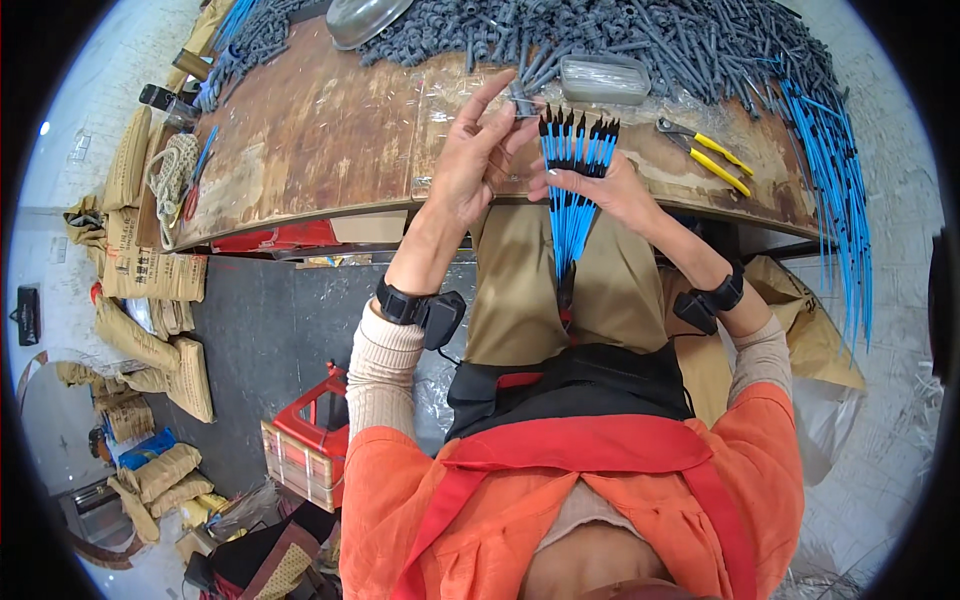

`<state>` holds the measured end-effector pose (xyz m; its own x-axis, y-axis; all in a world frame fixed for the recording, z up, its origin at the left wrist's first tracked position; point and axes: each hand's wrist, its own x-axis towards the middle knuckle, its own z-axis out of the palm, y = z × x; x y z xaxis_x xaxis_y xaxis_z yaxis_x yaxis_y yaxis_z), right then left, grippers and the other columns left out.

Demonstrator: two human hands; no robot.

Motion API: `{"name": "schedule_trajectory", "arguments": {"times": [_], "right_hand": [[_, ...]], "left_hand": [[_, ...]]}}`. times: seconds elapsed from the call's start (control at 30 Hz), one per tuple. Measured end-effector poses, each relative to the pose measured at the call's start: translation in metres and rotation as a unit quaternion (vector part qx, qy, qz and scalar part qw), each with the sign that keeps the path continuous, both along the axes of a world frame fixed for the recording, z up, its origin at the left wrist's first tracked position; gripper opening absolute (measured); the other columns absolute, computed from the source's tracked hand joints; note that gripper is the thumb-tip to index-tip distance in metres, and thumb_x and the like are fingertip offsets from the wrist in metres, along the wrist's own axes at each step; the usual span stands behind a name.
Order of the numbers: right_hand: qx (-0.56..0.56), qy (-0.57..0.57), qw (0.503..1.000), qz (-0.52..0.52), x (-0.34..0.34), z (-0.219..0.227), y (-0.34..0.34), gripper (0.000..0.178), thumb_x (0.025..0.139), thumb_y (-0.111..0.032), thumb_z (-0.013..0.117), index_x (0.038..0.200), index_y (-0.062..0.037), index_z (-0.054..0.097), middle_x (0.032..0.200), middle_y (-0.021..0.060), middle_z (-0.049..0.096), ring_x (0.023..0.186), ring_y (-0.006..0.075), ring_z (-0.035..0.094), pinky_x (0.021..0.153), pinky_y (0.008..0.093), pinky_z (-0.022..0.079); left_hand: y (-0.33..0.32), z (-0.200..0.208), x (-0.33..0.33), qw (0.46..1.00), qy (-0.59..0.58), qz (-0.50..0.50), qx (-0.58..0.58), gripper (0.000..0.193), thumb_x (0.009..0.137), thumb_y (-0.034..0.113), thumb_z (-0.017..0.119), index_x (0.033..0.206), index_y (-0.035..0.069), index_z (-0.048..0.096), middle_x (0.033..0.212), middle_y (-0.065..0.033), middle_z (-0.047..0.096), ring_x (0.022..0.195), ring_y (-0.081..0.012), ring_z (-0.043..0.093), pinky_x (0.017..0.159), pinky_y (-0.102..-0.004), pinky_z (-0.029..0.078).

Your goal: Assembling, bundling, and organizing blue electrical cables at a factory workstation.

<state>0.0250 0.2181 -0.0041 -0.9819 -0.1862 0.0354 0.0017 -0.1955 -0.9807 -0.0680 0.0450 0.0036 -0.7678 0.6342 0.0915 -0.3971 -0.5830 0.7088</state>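
Note:
A fan of thin blue rods (570,225) with black tips and black bands stands over my lap, its narrow end between my knees. My right hand (610,192) is closed round it, thumb across the front. Beside the tips, at the table edge, my left hand (472,160) has its fingers curled about a small grey plastic piece (520,98); the fingers partly cover it. Beyond both hands lies a big heap of similar grey plastic pieces (640,45) on the wooden table (330,130).
A clear plastic box (603,78) and yellow-handled pliers (715,160) lie right of my hands. More blue rods (835,200) hang over the right edge. A metal bowl (365,18) rests at the back. Rope (175,180) lies left; a red stool (310,435) stands on the floor.

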Motion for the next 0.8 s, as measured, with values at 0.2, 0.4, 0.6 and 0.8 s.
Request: {"name": "schedule_trajectory", "arguments": {"times": [0.2,0.4,0.6,0.8], "right_hand": [[-0.015,-0.014,1.000,0.000,-0.0026,-0.0027,0.0016,0.023,0.091,-0.014,0.065,0.107,0.0025,0.063,0.097,0.0087,0.068,0.089,0.0191,0.069,0.081,0.0315,0.056],[-0.022,-0.017,1.000,0.005,-0.0053,-0.0056,0.0020,0.024,0.091,-0.015,0.065,0.108,0.0023,0.062,0.098,0.0083,0.068,0.089,0.0201,0.069,0.081,0.0316,0.056],[-0.006,-0.018,1.000,0.007,-0.0083,-0.0087,0.0042,0.025,0.092,-0.012,0.062,0.112,0.0025,0.059,0.102,0.0110,0.066,0.091,0.0236,0.069,0.082,0.0358,0.057],[0.009,-0.012,1.000,-0.003,-0.0093,-0.0062,0.0018,0.025,0.092,-0.013,0.063,0.111,0.0024,0.060,0.100,0.0104,0.067,0.090,0.0230,0.069,0.080,0.0344,0.057]], "left_hand": [[0.0044,0.0019,0.0001,0.999,-0.006,0.029,-0.033,0.045,0.095,0.008,0.056,0.137,0.006,0.042,0.109,-0.0128,0.064,0.098,-0.0183,0.067,0.080,-0.0248,0.059],[0.0050,0.0017,0.0011,0.999,-0.016,0.028,-0.032,0.041,0.095,0.008,0.056,0.135,0.007,0.046,0.106,-0.0095,0.065,0.096,-0.0162,0.067,0.079,-0.0241,0.059],[0.0052,-0.0020,0.0004,0.996,-0.044,0.046,-0.059,0.036,0.094,0.008,0.057,0.130,0.005,0.049,0.108,-0.0092,0.064,0.097,-0.0170,0.067,0.079,-0.0250,0.059],[0.0060,-0.0004,-0.0029,0.994,-0.010,0.065,-0.085,0.036,0.094,0.011,0.059,0.127,0.001,0.050,0.112,-0.0091,0.063,0.099,-0.0176,0.065,0.081,-0.0258,0.058]]}}
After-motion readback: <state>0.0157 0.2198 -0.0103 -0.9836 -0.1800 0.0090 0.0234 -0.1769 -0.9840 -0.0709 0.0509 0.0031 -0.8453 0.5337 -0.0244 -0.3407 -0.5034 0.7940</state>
